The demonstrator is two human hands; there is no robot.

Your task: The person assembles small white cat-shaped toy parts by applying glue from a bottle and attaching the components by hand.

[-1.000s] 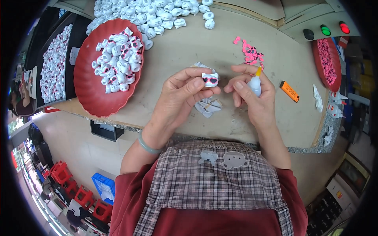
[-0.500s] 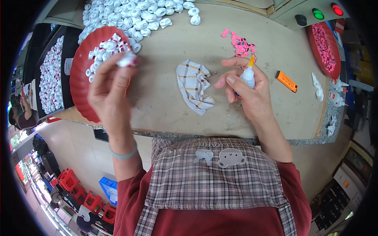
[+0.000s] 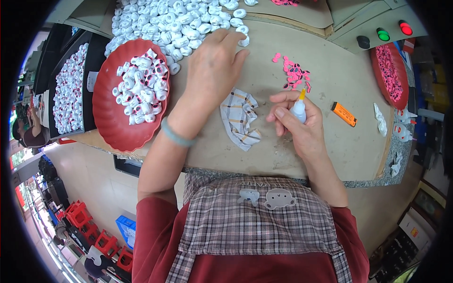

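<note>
My left hand [image 3: 212, 70] is at the near right edge of a heap of small white rounded pieces [image 3: 165, 26]. One white piece [image 3: 244, 41] shows between its thumb and forefinger, partly covered. My right hand [image 3: 304, 125] holds a small white glue bottle [image 3: 298, 111] upright, its yellow nozzle pointing up. Beyond that hand lie small pink pieces with black spots [image 3: 295, 73]. A checked cloth [image 3: 240, 120] is between my hands. At the left, a red scalloped tray [image 3: 106, 111] bears white pieces with pink and black parts [image 3: 141, 87].
An orange box cutter [image 3: 344, 114] and a crumpled tissue [image 3: 380, 119] lie to the right. Another red tray [image 3: 401, 96] with pink pieces stands at the far right, near glue bottles [image 3: 402, 132]. A black bin [image 3: 88, 104] of finished-looking pieces is at the left.
My left hand has gone from the red tray to the white heap. The pink-marked piece has left its fingers, and a plain white one is there now. My right hand keeps the glue bottle.
</note>
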